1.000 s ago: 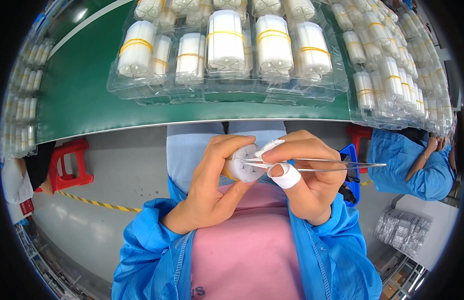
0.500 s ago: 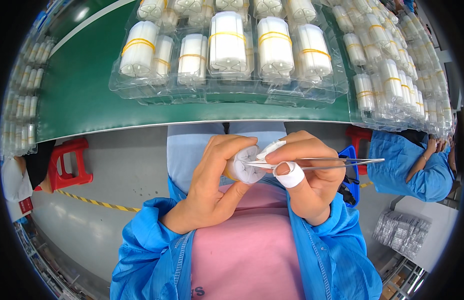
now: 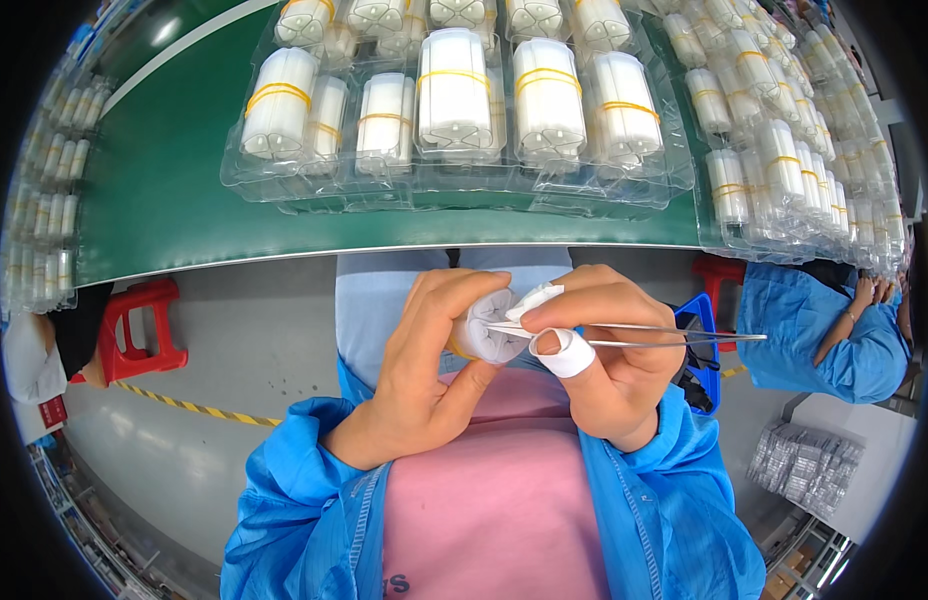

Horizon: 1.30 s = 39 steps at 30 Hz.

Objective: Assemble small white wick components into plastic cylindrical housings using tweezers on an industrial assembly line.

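Observation:
My left hand (image 3: 414,375) is closed around a short white cylindrical bundle (image 3: 490,340) in translucent film, with a yellow band low on its side. The bundle's end face, with folded-looking segments, is turned toward my right hand (image 3: 629,375). That hand pinches a pair of metal tweezers (image 3: 689,336), whose tips rest at the bundle's end face; whether they grip anything is too small to tell. White wraps cover my right thumb (image 3: 566,353) and index fingertip (image 3: 536,300). Both hands are above my lap, just short of the table edge.
Clear plastic trays (image 3: 434,185) of banded white bundles (image 3: 454,90) stand on the green table (image 3: 154,200). More stacked trays (image 3: 779,180) are at right and far left. A red stool (image 3: 144,325), a blue bin (image 3: 706,360) and a co-worker's blue sleeve (image 3: 824,340) flank me.
My right hand has shifted slightly left, with the tweezer tips a little farther over the bundle's end face. My left hand keeps its hold, almost still.

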Each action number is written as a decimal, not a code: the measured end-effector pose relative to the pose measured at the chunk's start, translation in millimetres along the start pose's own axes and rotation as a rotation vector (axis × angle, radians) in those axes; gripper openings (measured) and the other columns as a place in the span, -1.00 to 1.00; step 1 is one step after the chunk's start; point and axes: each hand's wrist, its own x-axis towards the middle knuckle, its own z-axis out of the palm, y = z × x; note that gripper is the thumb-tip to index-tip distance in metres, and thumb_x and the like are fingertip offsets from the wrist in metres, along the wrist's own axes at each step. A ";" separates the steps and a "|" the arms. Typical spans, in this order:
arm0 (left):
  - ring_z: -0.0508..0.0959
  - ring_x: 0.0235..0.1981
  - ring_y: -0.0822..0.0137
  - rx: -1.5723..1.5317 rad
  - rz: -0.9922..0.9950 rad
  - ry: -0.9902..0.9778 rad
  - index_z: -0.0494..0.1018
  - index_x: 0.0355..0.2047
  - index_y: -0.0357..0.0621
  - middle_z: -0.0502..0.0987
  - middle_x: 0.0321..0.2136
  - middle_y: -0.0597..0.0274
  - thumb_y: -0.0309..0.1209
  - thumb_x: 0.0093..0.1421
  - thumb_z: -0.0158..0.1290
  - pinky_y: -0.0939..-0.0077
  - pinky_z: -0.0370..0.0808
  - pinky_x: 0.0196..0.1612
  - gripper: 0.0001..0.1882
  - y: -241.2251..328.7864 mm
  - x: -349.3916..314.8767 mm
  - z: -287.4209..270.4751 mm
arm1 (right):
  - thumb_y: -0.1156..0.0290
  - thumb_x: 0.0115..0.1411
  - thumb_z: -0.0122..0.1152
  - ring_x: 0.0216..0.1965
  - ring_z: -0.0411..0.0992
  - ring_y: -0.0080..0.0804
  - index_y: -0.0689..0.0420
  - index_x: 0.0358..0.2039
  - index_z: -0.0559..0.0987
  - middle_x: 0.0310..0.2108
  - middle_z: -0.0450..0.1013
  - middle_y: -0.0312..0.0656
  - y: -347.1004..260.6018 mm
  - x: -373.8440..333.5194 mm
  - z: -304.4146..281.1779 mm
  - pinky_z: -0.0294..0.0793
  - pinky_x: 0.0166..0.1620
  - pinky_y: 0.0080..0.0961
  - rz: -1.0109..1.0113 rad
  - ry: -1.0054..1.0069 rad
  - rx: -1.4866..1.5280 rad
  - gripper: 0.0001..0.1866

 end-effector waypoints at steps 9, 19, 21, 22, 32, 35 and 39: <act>0.39 -0.17 0.05 -0.044 -0.029 0.000 0.27 0.02 -0.31 0.37 -0.11 -0.07 -0.65 -0.04 0.08 0.33 0.34 -0.11 -0.45 -2.4 -1.0 1.6 | 0.62 -0.05 0.28 -0.45 0.52 -0.33 0.27 -0.42 0.58 -0.47 0.53 -0.07 4.9 -1.0 -2.3 0.48 -0.39 -0.57 -0.018 -0.015 0.008 -0.87; 0.40 -0.18 0.07 -0.028 -0.023 0.000 0.27 0.03 -0.31 0.37 -0.13 -0.06 -0.63 -0.02 0.10 0.35 0.35 -0.13 -0.46 -2.0 -0.4 0.9 | 0.57 -0.06 0.30 -0.46 0.52 -0.33 0.26 -0.41 0.59 -0.47 0.53 -0.07 3.8 -1.3 -2.2 0.48 -0.41 -0.58 0.002 -0.003 0.010 -0.85; 0.40 -0.18 0.07 -0.039 -0.033 -0.004 0.27 0.03 -0.31 0.37 -0.13 -0.06 -0.63 -0.02 0.09 0.36 0.35 -0.13 -0.46 -2.2 -0.9 0.9 | 0.57 -0.06 0.30 -0.46 0.52 -0.33 0.25 -0.41 0.59 -0.47 0.53 -0.08 3.4 -1.4 -2.2 0.48 -0.41 -0.57 0.008 -0.001 -0.005 -0.85; 0.40 -0.18 0.07 -0.040 -0.038 -0.006 0.27 0.03 -0.31 0.37 -0.13 -0.06 -0.62 -0.02 0.09 0.36 0.35 -0.13 -0.46 -2.0 -1.3 0.6 | 0.57 -0.07 0.30 -0.46 0.52 -0.32 0.25 -0.41 0.59 -0.47 0.53 -0.09 2.9 -1.2 -2.1 0.48 -0.41 -0.57 0.009 -0.006 -0.019 -0.85; 0.40 -0.19 0.03 -0.008 -0.063 -0.010 0.29 0.01 -0.33 0.37 -0.15 -0.09 -0.64 -0.05 0.09 0.33 0.34 -0.12 -0.46 0.4 -1.1 0.4 | 0.56 -0.11 0.32 -0.47 0.50 -0.29 0.21 -0.46 0.60 -0.47 0.52 -0.14 3.4 5.2 -0.3 0.46 -0.43 -0.53 -0.039 -0.073 -0.108 -0.87; 0.39 -0.20 0.01 0.035 -0.064 -0.015 0.30 0.01 -0.33 0.38 -0.15 -0.10 -0.65 -0.06 0.08 0.31 0.33 -0.12 -0.46 0.9 -0.5 -1.0 | 0.56 -0.12 0.31 -0.48 0.49 -0.28 0.22 -0.46 0.59 -0.47 0.52 -0.13 4.0 7.2 0.0 0.46 -0.43 -0.53 -0.082 -0.107 -0.133 -0.86; 0.40 -0.19 0.06 0.018 -0.068 -0.017 0.29 0.01 -0.34 0.38 -0.16 -0.06 -0.63 -0.03 0.10 0.36 0.34 -0.12 -0.47 -2.5 -0.8 -1.2 | 0.56 -0.10 0.30 -0.49 0.49 -0.28 0.23 -0.44 0.59 -0.47 0.51 -0.12 4.6 8.8 0.4 0.45 -0.44 -0.53 -0.125 -0.131 -0.175 -0.86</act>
